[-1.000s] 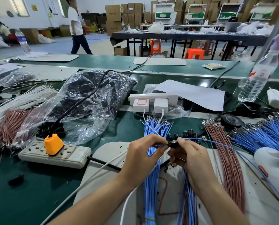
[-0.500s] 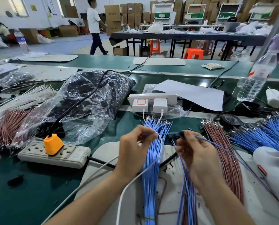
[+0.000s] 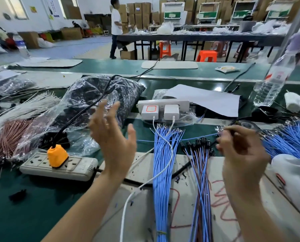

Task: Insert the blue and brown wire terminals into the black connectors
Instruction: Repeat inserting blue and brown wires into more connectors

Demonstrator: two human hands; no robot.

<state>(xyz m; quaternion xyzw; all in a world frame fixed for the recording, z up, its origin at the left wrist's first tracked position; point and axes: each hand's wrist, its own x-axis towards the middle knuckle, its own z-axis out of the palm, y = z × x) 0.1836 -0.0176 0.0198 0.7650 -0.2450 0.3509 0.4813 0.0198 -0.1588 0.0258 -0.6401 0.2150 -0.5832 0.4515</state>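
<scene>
As the hands stand apart over the bench, work mat: nearest the body, grey, scribbled with red.
Blue wire bundle: lies on the mat, long axis running away from the body, terminals at the far end.
Finished leads: a fan of blue-and-brown pairs just right of the bundle, with their black connector heads at the far end.
Right hand: fingers curled, fingertips pinching a small black connector; it is partly hidden, so I cannot tell whether a brown wire is seated in it.
Single blue wire: runs from that pinch leftward, crossing above the bundle's terminals, long axis across the bench.
Left hand: raised, fingers spread, grasping nothing; the wire's free end reaches its edge, contact unclear.
Key relation: the connector sits at the wire's right end, in the right hand; the finished leads lie just below and left of it, nearer that hand than the left.
Likely next: probably a brown terminal for this connector, or setting it on the finished fan.
Power strip: left of the mat, orange plug in it.
Brown wires: far left, under clear plastic.
Loose blue wires: far right.
Charger strip: beyond the bundle.
Water bottle: far right, tilted.
</scene>
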